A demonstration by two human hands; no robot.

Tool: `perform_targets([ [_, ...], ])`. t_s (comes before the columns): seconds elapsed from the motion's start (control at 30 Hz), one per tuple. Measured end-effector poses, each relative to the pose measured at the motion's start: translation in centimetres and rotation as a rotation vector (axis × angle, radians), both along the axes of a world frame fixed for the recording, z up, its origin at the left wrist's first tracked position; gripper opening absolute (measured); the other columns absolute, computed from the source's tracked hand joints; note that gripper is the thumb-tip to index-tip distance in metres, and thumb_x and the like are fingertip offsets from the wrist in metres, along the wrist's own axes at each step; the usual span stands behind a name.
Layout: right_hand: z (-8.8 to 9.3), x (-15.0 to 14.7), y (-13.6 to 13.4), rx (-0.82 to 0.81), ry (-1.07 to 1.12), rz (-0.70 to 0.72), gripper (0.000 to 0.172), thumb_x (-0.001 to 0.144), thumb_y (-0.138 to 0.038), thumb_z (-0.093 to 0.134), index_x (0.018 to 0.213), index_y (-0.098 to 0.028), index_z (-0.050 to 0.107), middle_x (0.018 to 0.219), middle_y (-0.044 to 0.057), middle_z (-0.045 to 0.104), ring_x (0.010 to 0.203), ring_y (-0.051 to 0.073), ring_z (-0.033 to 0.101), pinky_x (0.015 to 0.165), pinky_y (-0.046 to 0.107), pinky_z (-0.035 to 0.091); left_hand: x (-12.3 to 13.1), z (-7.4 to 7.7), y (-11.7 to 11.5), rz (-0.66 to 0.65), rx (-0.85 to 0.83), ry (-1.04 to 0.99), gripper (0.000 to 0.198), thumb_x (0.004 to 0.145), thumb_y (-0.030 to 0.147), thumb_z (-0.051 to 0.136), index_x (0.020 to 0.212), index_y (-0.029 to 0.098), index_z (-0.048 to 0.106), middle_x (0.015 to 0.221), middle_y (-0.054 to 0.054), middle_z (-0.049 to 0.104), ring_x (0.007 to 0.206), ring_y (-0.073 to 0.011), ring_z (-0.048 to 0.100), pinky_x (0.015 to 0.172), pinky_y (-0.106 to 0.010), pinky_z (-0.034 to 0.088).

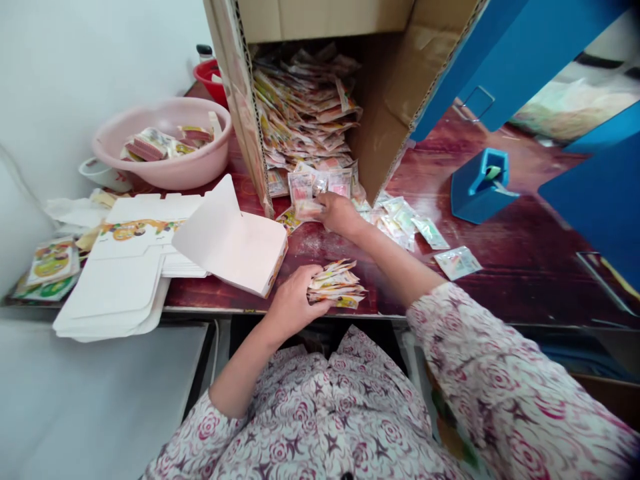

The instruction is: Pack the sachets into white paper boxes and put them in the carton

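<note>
Fingers [311, 272] of a worker's left hand [293, 303] clamped a wad of glossy printed sachets [336, 285] at the edge of a red wood-grain bench [320, 247], while the right hand [341, 215] pinched one sachet [307, 210] beside an open cardboard carton [395, 113] heaped with more.

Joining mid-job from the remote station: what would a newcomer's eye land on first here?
First, the heap of printed sachets inside the open cardboard box on the dark red table. Next, the hands: the right hand holds a sachet at the box's mouth, and the left hand grips a stack of sachets near the table's front edge. Leftward, a pink plastic basin stands out.
</note>
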State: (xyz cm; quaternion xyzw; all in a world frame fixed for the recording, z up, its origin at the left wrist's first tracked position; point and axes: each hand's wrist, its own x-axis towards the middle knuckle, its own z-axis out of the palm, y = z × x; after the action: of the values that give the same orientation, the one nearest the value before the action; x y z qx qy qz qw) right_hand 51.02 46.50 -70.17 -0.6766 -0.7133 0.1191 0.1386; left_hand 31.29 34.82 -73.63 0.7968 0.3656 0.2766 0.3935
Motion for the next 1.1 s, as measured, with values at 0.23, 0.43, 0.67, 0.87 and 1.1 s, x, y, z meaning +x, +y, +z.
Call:
perform_targets([
  [0.23, 2.1, 2.3, -7.7, -0.363, 0.270, 0.460, 0.038, 0.097, -0.043, 0.048, 0.083, -0.018, 0.074, 0.076, 0.000, 0.069, 0.070, 0.013, 0.058, 0.068, 0.026, 0.044, -0.1, -0.6, 0.5, -0.023, 0.186, -0.032, 0.042, 0.077, 0.025, 0.076, 0.115, 0.018, 0.061, 0.161, -0.019, 0.030, 0.151, -0.0365, 0.029, 0.119, -0.061, 0.033],
  [0.43, 1.1, 2.8, -3.1, -0.057, -0.206, 0.169, 0.030, 0.096, -0.023, 0.047, 0.113, -0.012, 0.070, 0.109, 0.014, 0.072, 0.102, 0.025, 0.064, 0.092, 0.034, 0.042, 0.0, -0.2, 0.4, -0.040, 0.084, -0.029, 0.047, 0.076, 0.025, 0.075, 0.119, 0.021, 0.056, 0.131, -0.014, 0.063, 0.125, -0.0301, 0.059, 0.109, -0.055, 0.047],
  [0.67, 1.7, 2.8, 0.2, -0.194, -0.402, 0.142, 0.028, 0.088, -0.025, 0.062, 0.109, -0.011, 0.073, 0.116, 0.019, 0.071, 0.106, 0.031, 0.065, 0.089, 0.037, 0.044, 0.1, 0.6, -0.1, 0.041, -0.094, -0.004, 0.073, 0.074, 0.027, 0.077, 0.136, 0.019, 0.040, 0.135, -0.015, 0.060, 0.124, -0.0295, 0.061, 0.108, -0.051, 0.050],
  [0.87, 2.7, 0.7, -5.6, -0.216, 0.048, 0.388, 0.030, 0.098, -0.036, 0.049, 0.101, -0.019, 0.074, 0.097, 0.006, 0.074, 0.088, 0.017, 0.065, 0.081, 0.028, 0.045, 0.2, 0.2, 0.1, 0.071, -0.066, -0.013, 0.069, 0.072, 0.029, 0.079, 0.130, 0.018, 0.042, 0.130, -0.014, 0.059, 0.118, -0.0288, 0.063, 0.103, -0.049, 0.053],
  [1.1, 3.6, -0.2, -11.2, -0.296, -0.012, 0.483, 0.073, 0.086, -0.063, 0.060, 0.144, -0.019, 0.050, 0.135, 0.015, 0.062, 0.117, 0.031, 0.060, 0.099, 0.042, 0.046, 0.2, -0.4, 0.1, 0.128, -0.031, 0.000, 0.068, 0.074, 0.034, 0.078, 0.128, 0.017, 0.041, 0.123, -0.015, 0.056, 0.114, -0.0289, 0.063, 0.101, -0.051, 0.052],
])
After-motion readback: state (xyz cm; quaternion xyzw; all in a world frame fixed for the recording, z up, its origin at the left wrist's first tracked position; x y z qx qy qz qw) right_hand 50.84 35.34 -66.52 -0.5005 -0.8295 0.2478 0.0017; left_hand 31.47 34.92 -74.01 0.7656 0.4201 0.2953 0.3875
